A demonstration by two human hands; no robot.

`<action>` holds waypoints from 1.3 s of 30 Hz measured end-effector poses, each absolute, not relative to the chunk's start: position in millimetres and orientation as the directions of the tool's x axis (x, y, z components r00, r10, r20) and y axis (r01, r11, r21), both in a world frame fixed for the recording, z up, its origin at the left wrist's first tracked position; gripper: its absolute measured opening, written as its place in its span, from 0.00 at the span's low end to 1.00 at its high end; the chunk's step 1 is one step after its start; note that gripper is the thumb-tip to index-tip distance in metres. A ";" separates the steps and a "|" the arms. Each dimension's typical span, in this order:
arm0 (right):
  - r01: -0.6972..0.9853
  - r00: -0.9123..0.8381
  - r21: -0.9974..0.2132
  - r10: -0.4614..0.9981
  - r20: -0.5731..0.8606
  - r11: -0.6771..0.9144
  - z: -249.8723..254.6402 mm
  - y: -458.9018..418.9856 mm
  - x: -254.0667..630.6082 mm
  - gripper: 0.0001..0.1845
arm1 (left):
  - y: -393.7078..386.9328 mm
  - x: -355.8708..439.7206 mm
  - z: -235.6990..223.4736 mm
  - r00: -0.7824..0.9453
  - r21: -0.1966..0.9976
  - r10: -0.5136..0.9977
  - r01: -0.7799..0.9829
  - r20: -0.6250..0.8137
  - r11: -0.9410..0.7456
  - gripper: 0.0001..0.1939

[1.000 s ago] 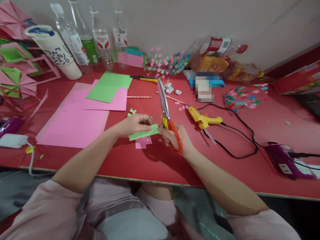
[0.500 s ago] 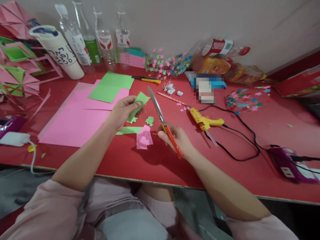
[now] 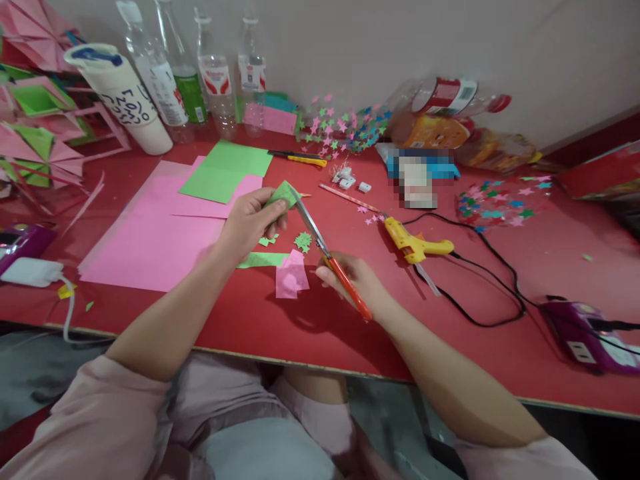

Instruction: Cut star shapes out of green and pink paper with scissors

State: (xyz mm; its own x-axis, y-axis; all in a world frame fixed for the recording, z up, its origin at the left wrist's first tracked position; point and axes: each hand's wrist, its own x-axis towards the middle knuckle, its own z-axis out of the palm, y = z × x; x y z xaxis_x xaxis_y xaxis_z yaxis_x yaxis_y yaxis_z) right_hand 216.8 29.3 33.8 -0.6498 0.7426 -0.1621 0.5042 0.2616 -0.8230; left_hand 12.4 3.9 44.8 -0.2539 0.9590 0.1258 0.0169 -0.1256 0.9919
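Observation:
My left hand (image 3: pixel 256 217) pinches a small piece of green paper (image 3: pixel 283 194) between thumb and fingers, raised over the table. In my right hand (image 3: pixel 350 273) are scissors (image 3: pixel 345 283) with red and yellow handles, their blades pointing up and left. The blade tips meet the right edge of the green paper. Below my hands lie a green paper strip (image 3: pixel 265 260), several pink paper pieces (image 3: pixel 291 277), a little pile of green paper stars (image 3: pixel 303 242) and some green scraps (image 3: pixel 269 239).
Pink sheets (image 3: pixel 150 233) and a green sheet (image 3: pixel 227 171) lie at left. A yellow glue gun (image 3: pixel 415 241) with its black cord (image 3: pixel 515 273) is at right. Near the wall stand clear bottles (image 3: pixel 217 80), a white tumbler (image 3: pixel 127 100) and a utility knife (image 3: pixel 300 159).
My left hand lifted a green piece up and left, leaving a green strip on the table. The scissors tilted leftward, and their tips came to the held paper's edge.

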 end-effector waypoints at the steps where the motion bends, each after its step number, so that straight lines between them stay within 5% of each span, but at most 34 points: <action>1: 0.499 -0.652 -0.828 0.741 -0.163 0.257 33.6 29.0 216.9 0.25 | 3.6 12.6 45.5 -0.254 0.991 0.958 0.027 0.131 -0.128 0.09; 39: 0.498 -0.605 -0.861 0.752 -0.263 0.099 42.9 26.4 214.2 0.25 | 1.5 5.5 51.5 -0.220 0.991 0.972 0.123 0.082 -0.056 0.09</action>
